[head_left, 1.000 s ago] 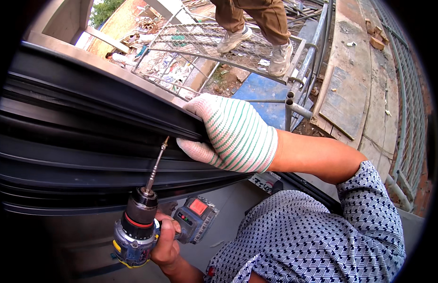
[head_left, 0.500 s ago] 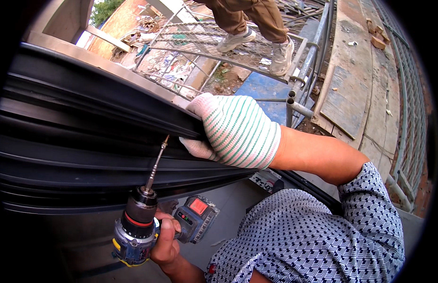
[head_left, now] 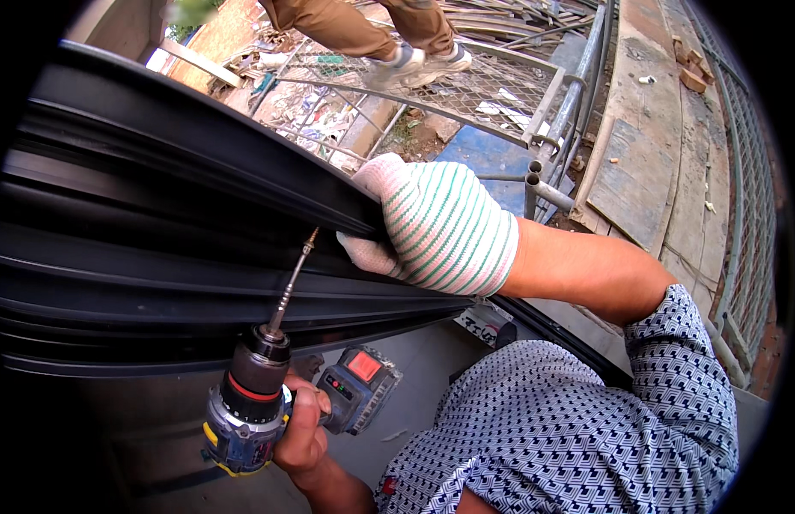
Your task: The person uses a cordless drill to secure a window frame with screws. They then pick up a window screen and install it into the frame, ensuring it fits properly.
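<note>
Holding drill (head_left: 252, 407) in left grip (head_left: 303, 430), bit (head_left: 290, 291) seated in chuck (head_left: 263, 349); gloved right grip (head_left: 449, 227) clasping black ribbed panel (head_left: 183, 231).

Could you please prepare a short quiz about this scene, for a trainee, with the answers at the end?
1. Which hand holds the drill?
2. True or false: the right hand wears a striped glove.
3. What colour are the strips that the right hand grips?
a) white
b) black
c) red

Key:
1. The left hand.
2. True.
3. b
</note>
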Demonstrator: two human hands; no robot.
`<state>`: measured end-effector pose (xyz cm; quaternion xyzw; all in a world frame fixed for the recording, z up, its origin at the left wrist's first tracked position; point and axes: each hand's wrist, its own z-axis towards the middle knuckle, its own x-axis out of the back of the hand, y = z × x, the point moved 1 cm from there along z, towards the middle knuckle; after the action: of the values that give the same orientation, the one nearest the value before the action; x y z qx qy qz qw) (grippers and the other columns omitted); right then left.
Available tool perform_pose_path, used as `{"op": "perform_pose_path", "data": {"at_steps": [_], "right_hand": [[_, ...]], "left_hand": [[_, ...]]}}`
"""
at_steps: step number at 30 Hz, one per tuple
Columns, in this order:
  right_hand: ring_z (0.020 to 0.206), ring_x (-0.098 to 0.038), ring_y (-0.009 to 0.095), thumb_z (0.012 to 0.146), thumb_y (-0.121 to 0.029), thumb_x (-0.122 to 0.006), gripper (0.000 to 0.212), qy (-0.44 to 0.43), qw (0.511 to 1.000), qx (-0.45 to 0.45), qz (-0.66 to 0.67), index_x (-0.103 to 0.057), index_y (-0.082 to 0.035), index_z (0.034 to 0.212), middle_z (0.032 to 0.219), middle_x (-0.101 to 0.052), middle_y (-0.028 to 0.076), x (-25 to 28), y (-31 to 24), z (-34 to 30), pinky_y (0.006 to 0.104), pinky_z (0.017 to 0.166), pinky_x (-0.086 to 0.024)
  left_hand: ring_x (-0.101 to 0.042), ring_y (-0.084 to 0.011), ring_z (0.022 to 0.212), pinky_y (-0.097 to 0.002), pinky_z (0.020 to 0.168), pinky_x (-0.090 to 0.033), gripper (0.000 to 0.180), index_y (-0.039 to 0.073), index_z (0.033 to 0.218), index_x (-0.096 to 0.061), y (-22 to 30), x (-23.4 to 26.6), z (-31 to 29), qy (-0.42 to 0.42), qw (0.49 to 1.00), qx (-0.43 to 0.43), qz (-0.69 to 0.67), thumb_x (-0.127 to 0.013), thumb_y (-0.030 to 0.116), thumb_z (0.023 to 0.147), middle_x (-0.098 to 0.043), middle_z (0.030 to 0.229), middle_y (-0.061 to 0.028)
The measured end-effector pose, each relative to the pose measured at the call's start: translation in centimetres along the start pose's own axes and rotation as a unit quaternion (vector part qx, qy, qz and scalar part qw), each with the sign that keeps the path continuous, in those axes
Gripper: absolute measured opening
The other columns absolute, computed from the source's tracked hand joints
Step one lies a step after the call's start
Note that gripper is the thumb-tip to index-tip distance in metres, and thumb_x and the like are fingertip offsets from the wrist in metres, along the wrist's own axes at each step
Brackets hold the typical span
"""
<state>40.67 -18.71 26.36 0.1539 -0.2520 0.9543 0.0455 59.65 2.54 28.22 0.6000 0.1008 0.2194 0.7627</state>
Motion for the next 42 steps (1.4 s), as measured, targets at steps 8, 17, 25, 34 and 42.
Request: {"op": "perform_pose_path", "data": {"at_steps": [8,17,25,34,42], "right_hand": [[0.064,-0.067,0.038,0.080,-0.026,-0.080,0.033,-0.008,1.000,-0.003,-0.013,-0.059,-0.003,0.089,0.067,-0.061,0.016,-0.1,0.0,0.6,0.0437,0.054,-0.054],[0.063,-0.067,0.038,0.081,-0.026,-0.079,0.032,0.012,1.000,0.005,0.002,-0.058,-0.003,0.089,0.068,-0.062,0.017,-0.5,0.3,0.5,0.0445,0.053,-0.054],[0.068,-0.070,0.037,0.084,-0.018,-0.079,0.037,-0.051,0.998,-0.018,-0.009,-0.056,0.001,0.106,0.077,-0.065,0.019,-0.1,0.0,0.8,0.0395,0.060,-0.055],[0.072,-0.068,0.039,0.084,-0.023,-0.077,0.034,-0.046,0.999,-0.016,-0.001,-0.056,-0.001,0.099,0.077,-0.064,0.019,-0.2,-0.2,0.9,0.0433,0.061,-0.055],[0.074,-0.068,0.041,0.085,-0.024,-0.075,0.030,-0.059,0.998,-0.035,0.017,-0.058,-0.002,0.095,0.078,-0.064,0.020,0.3,-0.8,0.7,0.0451,0.063,-0.055]], "left_hand": [[-0.053,-0.0138,0.073,-0.0266,0.052,-0.051,0.030,-0.003,0.111,-0.058,0.0,0.2,0.7,-0.022,0.999,0.010,-0.034,-0.057,-0.001,0.081,-0.056,0.102,-0.0108],[-0.053,-0.0149,0.074,-0.0270,0.052,-0.052,0.028,-0.003,0.109,-0.061,0.3,-0.3,0.7,0.005,0.999,0.022,-0.036,-0.058,-0.002,0.082,-0.057,0.101,-0.0107],[-0.052,-0.0149,0.073,-0.0275,0.051,-0.051,0.026,-0.002,0.107,-0.062,-0.2,-0.1,0.7,0.000,1.000,0.013,-0.017,-0.058,-0.003,0.082,-0.057,0.100,-0.0101],[-0.056,-0.0159,0.078,-0.0278,0.053,-0.052,0.034,-0.002,0.115,-0.061,-0.7,0.8,0.7,-0.018,1.000,0.001,-0.014,-0.058,-0.003,0.082,-0.060,0.107,-0.0104],[-0.055,-0.0155,0.073,-0.0278,0.053,-0.051,0.029,-0.003,0.110,-0.061,-0.4,-0.2,0.4,0.012,1.000,-0.001,-0.024,-0.057,-0.002,0.081,-0.058,0.103,-0.0102]]}}
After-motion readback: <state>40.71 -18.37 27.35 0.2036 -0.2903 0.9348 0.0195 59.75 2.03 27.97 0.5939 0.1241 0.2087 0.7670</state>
